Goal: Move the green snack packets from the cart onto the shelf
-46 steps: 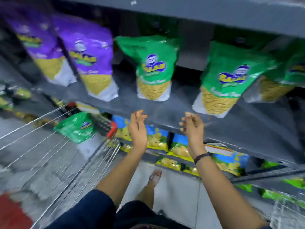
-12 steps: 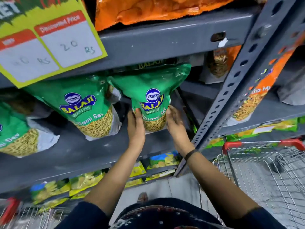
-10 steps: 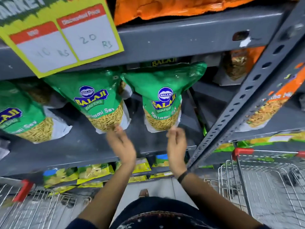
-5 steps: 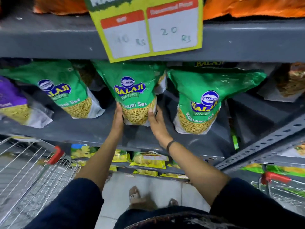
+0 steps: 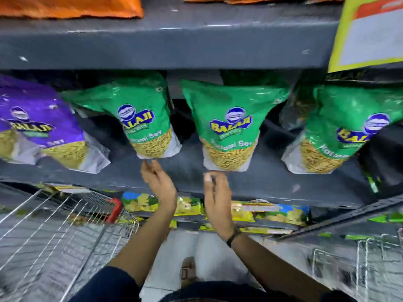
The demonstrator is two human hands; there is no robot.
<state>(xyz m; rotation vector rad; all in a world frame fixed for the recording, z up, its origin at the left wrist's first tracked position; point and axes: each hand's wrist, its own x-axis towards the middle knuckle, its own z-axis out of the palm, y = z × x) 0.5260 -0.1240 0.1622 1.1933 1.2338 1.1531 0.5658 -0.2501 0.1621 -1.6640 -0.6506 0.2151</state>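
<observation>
Three green snack packets stand on the grey shelf point(image 5: 261, 182): a left one point(image 5: 139, 112), a middle one point(image 5: 231, 120) and a right one point(image 5: 349, 127). My left hand point(image 5: 160, 185) hovers just below the left packet, fingers apart, holding nothing. Below the middle packet is my right hand point(image 5: 217, 197), also empty, its fingers loosely apart and off the packet. The wire cart point(image 5: 54, 232) with a red handle sits at lower left; no green packet shows in the part I can see.
A purple snack packet point(image 5: 39, 118) stands left of the green ones. Orange packets point(image 5: 69, 6) lie on the shelf above, with a yellow price sign point(image 5: 370, 31) at upper right. Yellow-blue packets point(image 5: 189, 205) fill the shelf below. A second wire cart point(image 5: 359, 262) is at lower right.
Both hands have let go of the middle green packet and dropped below the shelf edge. The view has shifted left, bringing the purple packet and left cart further in.
</observation>
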